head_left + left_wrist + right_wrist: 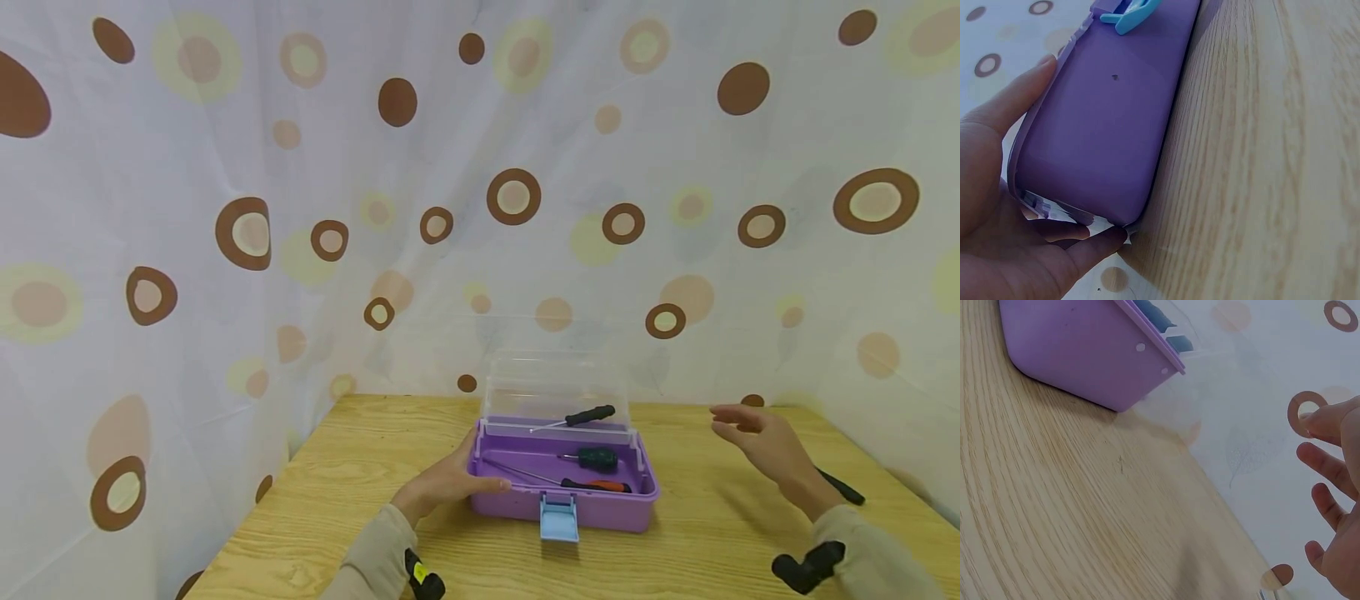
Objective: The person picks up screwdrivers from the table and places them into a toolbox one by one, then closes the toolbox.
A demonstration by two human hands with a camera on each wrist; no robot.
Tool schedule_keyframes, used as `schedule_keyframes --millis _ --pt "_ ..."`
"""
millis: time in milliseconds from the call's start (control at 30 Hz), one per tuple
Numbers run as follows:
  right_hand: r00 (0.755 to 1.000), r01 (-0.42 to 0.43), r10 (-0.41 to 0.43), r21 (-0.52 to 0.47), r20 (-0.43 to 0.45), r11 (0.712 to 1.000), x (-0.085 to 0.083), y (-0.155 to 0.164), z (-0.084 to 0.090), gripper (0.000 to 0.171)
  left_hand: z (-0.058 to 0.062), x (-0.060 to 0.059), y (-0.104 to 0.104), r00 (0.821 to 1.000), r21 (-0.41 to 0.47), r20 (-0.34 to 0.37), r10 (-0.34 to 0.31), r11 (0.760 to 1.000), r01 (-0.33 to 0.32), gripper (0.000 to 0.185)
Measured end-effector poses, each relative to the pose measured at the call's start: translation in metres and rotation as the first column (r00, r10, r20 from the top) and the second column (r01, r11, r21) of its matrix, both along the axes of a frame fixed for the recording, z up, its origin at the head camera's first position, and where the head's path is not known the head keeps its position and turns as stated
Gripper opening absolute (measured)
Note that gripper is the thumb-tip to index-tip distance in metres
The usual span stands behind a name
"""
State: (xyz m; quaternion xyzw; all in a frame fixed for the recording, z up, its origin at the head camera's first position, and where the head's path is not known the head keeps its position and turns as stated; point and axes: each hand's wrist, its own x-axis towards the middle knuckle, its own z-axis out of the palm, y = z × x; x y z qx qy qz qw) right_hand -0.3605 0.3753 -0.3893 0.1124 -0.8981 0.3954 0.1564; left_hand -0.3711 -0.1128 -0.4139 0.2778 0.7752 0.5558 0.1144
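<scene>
A purple toolbox [600,515] with a light blue latch [558,521] stands on the table, its clear lid [555,387] raised at the back. My left hand [450,479] grips the box's left end; in the left wrist view the thumb lies along the rim and the fingers reach round the end. Inside lie a screwdriver with a dark green handle [597,459] and a long one with a black and orange handle [596,485]. A black-handled screwdriver [590,415] shows against the lid; its support cannot be told. My right hand [765,442] hovers right of the box, fingers apart, holding nothing.
A black handle [842,486] lies on the wooden table [300,517] at the right, partly hidden behind my right forearm. A white curtain with brown and yellow spots [450,275] hangs close behind the table and along its left side.
</scene>
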Motion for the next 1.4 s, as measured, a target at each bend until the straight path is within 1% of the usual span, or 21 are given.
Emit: schedule_keyframes --millis 133,267,500,667,733,800,933,1033,1133,1200,1300,1400 --pt "0.999 0.008 -0.007 -0.013 0.035 1.0 0.0 0.013 -0.005 0.06 0.0 0.001 0.0 1.0 -0.001 -0.003 0.002 1.0 -0.002 0.116" --pt "0.998 0.037 -0.037 0.006 0.055 0.999 0.0 0.026 -0.009 0.062 0.001 0.002 0.001 1.0 0.0 -0.001 0.003 1.0 -0.003 0.116" --pt "0.993 0.11 -0.113 0.076 0.029 0.991 0.004 0.046 -0.015 0.059 0.0 0.001 0.001 1.0 -0.008 -0.007 0.01 1.0 -0.01 0.117" --pt "0.989 0.146 -0.148 0.081 0.029 0.986 0.007 0.06 -0.02 0.059 -0.002 0.0 0.001 1.0 0.001 -0.002 0.003 1.0 -0.003 0.117" --pt "0.984 0.174 -0.176 0.086 0.017 0.981 0.007 0.066 -0.024 0.057 -0.003 -0.001 0.001 1.0 0.003 0.003 0.003 1.0 -0.003 0.118" --pt "0.977 0.211 -0.212 0.095 0.01 0.973 0.006 0.071 -0.027 0.056 -0.003 -0.001 0.001 1.0 0.003 0.003 -0.001 1.0 0.001 0.117" --pt "0.961 0.273 -0.277 0.111 0.026 0.956 0.006 0.081 -0.033 0.057 -0.002 -0.001 0.001 1.0 0.002 0.001 -0.006 1.0 0.006 0.115" --pt "0.955 0.284 -0.292 0.113 0.055 0.952 0.007 0.087 -0.036 0.058 -0.001 -0.002 0.001 1.0 0.002 -0.002 -0.009 1.0 0.009 0.115" --pt "0.952 0.294 -0.303 0.13 0.053 0.947 0.01 0.091 -0.039 0.055 -0.001 -0.001 0.001 1.0 -0.005 -0.001 -0.002 1.0 0.002 0.116" --pt "0.945 0.308 -0.32 0.141 0.07 0.941 0.012 0.092 -0.042 0.056 -0.001 -0.001 0.001 1.0 -0.015 -0.001 0.007 1.0 -0.007 0.117" --pt "0.927 0.33 -0.348 0.141 0.139 0.934 0.014 0.092 -0.045 0.061 0.0 0.0 0.0 1.0 -0.026 -0.002 0.017 1.0 -0.017 0.117" --pt "0.903 0.351 -0.372 0.13 0.213 0.927 0.014 0.091 -0.047 0.065 0.0 0.0 0.0 1.0 -0.031 -0.007 0.022 0.999 -0.022 0.117"
